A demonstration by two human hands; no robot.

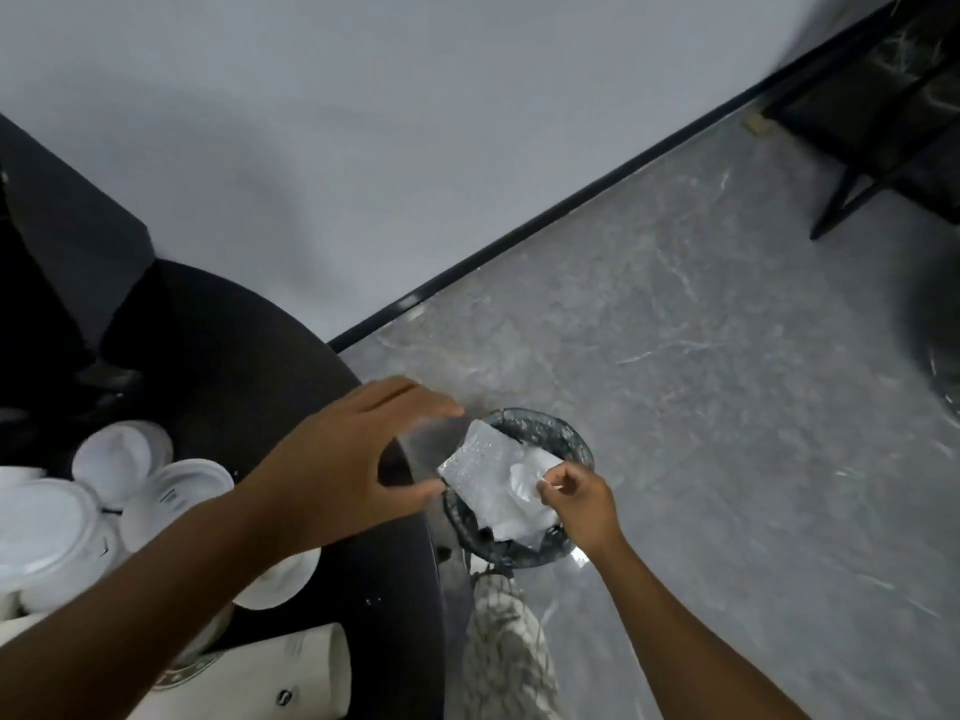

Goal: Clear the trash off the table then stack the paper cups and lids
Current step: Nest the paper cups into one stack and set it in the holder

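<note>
White crumpled paper (497,488) hangs over a small bin (574,443) lined with a dark bag, down on the grey marble floor (701,356) just beside the round black surface (249,356). Her right hand (574,504) pinches the paper's near edge, fingers curled, arm reaching down from the lower right. Her left hand (358,459) stretches across the surface's edge towards the bin, fingers spread and straight, thumb near the paper's corner, holding nothing. White lids (122,454) and paper cups (270,683) crowd the surface at the left, some cups lying on their sides.
</note>
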